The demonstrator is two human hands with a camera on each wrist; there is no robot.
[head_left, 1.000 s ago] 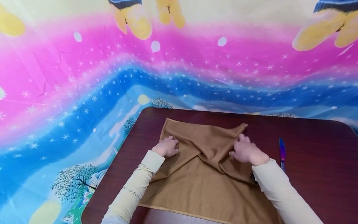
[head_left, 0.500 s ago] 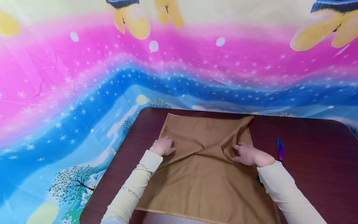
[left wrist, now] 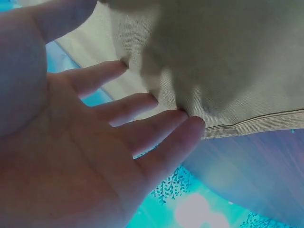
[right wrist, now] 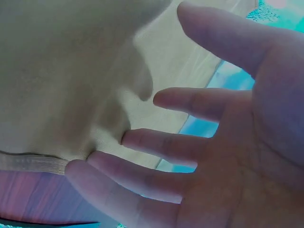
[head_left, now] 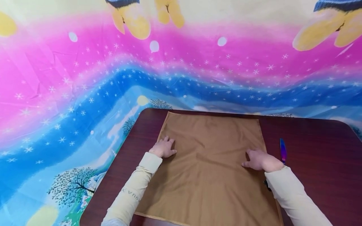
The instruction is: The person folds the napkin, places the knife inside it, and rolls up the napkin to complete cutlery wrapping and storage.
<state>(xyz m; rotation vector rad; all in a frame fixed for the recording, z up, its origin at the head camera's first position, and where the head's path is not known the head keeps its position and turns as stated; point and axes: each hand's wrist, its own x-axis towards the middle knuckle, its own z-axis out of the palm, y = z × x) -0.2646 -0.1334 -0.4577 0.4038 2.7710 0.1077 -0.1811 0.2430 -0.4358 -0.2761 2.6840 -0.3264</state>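
A brown cloth [head_left: 209,175] lies spread over the table with shallow creases across its middle. Near the cloth's left edge, the left hand [head_left: 163,147] rests with fingers spread; in the left wrist view that hand [left wrist: 90,137] touches the cloth [left wrist: 199,57] with its fingertips beside the hem. The right hand [head_left: 258,160] lies at the cloth's right edge, its fingers apart. From the right wrist, several fingertips of this hand [right wrist: 209,142] meet the cloth [right wrist: 61,85] along the hem. Neither hand grips anything.
A knife with a shiny blue-purple blade [head_left: 283,151] lies on the dark red table [head_left: 319,157], right of the cloth. Behind the table hangs a colourful printed backdrop [head_left: 181,56]. Something small and dark is partly hidden by the right cuff.
The cloth's far right corner has unfolded flat, and the large folds have smoothed to shallow creases. The right hand has moved right and slightly nearer; the left has shifted slightly left.
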